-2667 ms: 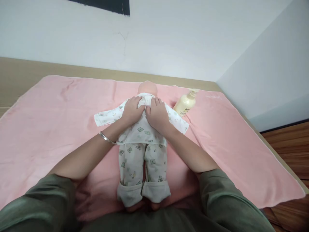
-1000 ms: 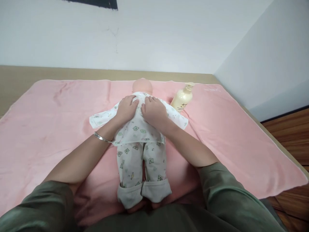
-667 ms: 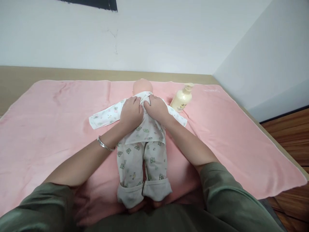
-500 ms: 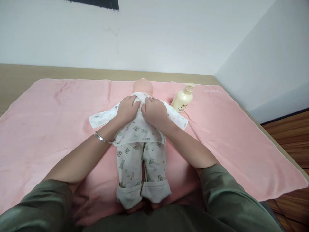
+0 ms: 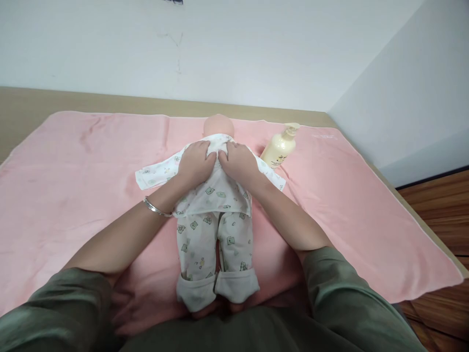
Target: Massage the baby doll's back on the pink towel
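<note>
A baby doll (image 5: 219,126) in white printed clothes lies lengthwise before me, its head at the far end and no face features showing. My left hand (image 5: 197,160) rests on the left half of the upper part of its long-sleeved shirt (image 5: 216,193), fingers laid over the cloth. On the right half lies my right hand (image 5: 240,164) in the same way. Both thumbs point inward to the shirt's middle, a small gap between them. Printed trousers (image 5: 198,249) with turned-up cuffs cover the doll's legs, and its feet are partly hidden near my body.
Under the doll a pink blanket (image 5: 348,210) spreads over a wooden tabletop (image 5: 29,105). A pale yellow pump bottle (image 5: 280,149) stands beyond the doll's right-hand sleeve. A white wall (image 5: 234,54) rises behind, and brown wood panels (image 5: 439,203) are at the right.
My hands have moved slightly apart on the shirt, the fingers spread further outward and the thumbs now pointing at each other. The camera view has tilted down a little.
</note>
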A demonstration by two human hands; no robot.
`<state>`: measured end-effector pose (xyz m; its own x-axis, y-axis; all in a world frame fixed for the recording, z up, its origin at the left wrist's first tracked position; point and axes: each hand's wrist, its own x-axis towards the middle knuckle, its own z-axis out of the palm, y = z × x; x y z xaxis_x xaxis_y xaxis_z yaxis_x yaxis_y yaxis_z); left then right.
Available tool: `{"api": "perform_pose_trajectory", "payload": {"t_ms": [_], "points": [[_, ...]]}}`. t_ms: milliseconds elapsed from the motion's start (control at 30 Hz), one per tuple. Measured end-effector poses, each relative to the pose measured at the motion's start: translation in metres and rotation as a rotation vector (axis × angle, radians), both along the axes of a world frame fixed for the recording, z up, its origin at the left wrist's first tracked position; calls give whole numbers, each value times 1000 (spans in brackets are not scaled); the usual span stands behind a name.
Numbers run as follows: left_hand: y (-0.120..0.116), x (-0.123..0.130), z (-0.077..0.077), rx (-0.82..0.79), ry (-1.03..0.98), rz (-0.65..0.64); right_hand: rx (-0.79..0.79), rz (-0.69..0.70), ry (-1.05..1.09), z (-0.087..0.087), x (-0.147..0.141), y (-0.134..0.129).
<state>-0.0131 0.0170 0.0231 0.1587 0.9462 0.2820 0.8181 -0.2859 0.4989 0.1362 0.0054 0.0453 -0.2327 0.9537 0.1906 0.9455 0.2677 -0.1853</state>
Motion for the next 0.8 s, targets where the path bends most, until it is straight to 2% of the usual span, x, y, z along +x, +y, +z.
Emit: {"api": "perform_pose_trajectory", "payload": {"t_ms": [133,200,333,433,567,667,733,800], "points": [[9,-10,6,-138,-64,14,88,-3,-56,-3,-4,-6],[4,-8,9,-151,-19,34,35,-16,0,-2,0,-2],[-20,8,13,32,170,39,-127,-34,138,5,13,13],[-29,16,13,101,219,6,-116,-28,117,7,15,15],[-13,5,12,-33,130,26,-59,-10,11,4,4,3],[4,-8,13,-147,41,-5,14,-4,-23,-1,-3,-6],[9,-12,14,-170,18,-43,33,3,-4,-2,-4,-7],[6,-9,13,-131,59,-36,-14,-5,39,1,-1,-3]]}}
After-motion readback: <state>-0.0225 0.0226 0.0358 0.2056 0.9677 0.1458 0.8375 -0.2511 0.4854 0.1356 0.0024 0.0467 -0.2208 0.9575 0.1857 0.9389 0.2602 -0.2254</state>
